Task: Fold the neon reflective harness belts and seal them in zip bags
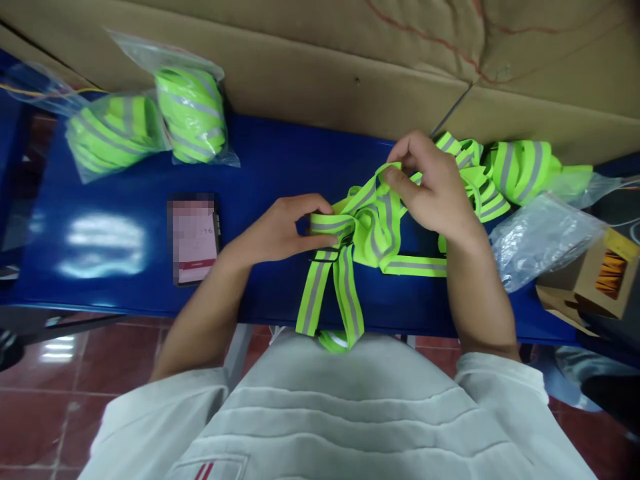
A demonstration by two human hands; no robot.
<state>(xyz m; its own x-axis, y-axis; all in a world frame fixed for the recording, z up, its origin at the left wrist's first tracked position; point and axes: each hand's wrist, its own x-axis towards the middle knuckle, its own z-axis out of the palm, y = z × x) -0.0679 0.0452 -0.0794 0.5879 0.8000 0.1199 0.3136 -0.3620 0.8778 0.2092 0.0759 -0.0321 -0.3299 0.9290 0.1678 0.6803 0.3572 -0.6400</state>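
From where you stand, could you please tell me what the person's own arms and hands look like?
The left hand and right hand are bare, with no gloves, rings or watches showing; the forearms are uncovered below short, pale grey sleeves.

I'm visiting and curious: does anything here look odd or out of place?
Nothing looks spilled. One loop of the bright strap reaches past the front edge of the blue table, which looks untidy, and a clear plastic bag lies crumpled at the right, unlike the packed bags at the left.
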